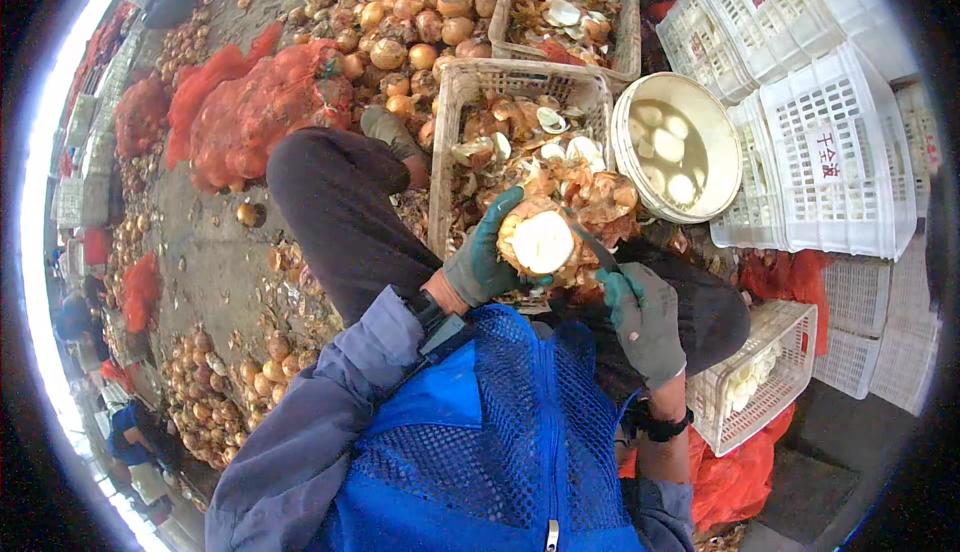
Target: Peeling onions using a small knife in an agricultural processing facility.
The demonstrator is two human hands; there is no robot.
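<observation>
My left hand (pixel 483 257), in a green-coated glove, is closed round an onion (pixel 542 242) whose cut white face points up. Brown skin still wraps the onion's side. My gloved right hand (pixel 642 320) grips a knife (pixel 592 240), its dark blade angled up to the onion's right edge. Below the onion, a white crate (pixel 437 187) holds loose onion skins and cut-off white ends. Right of that crate stands a round white bucket (pixel 730 167) with pale peeled onions in cloudy liquid.
Another crate of skins (pixel 635 27) sits beyond. Unpeeled onions (pixel 390 52) are heaped far left of it, beside red mesh sacks (pixel 265 117). Stacked white crates (pixel 840 152) rise at the right. A crate of peeled onions (pixel 715 437) stands by my right knee. Other people are at the far left.
</observation>
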